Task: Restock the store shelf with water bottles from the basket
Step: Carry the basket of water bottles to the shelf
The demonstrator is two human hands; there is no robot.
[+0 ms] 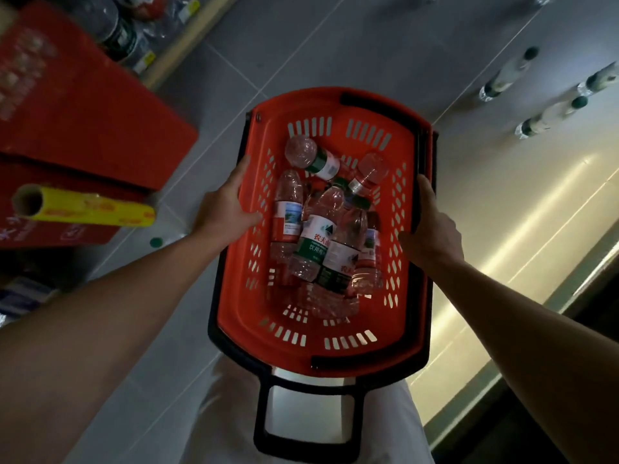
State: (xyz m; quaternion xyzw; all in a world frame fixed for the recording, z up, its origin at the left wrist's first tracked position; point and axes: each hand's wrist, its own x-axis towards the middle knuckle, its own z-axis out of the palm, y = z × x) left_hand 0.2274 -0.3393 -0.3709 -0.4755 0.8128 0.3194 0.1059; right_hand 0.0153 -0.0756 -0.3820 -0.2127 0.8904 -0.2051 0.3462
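My left hand and right hand gripped the red slotted plastic basket by its rims; its clear water bottles remained piled inside; restocking looked barely begun.

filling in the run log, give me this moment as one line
left hand: gripping basket rim | right hand: gripping opposite rim | bottles: piled in basket | shelf: not started

Red slotted basket over grey floor; clear green-labelled water bottles lying jumbled inside.
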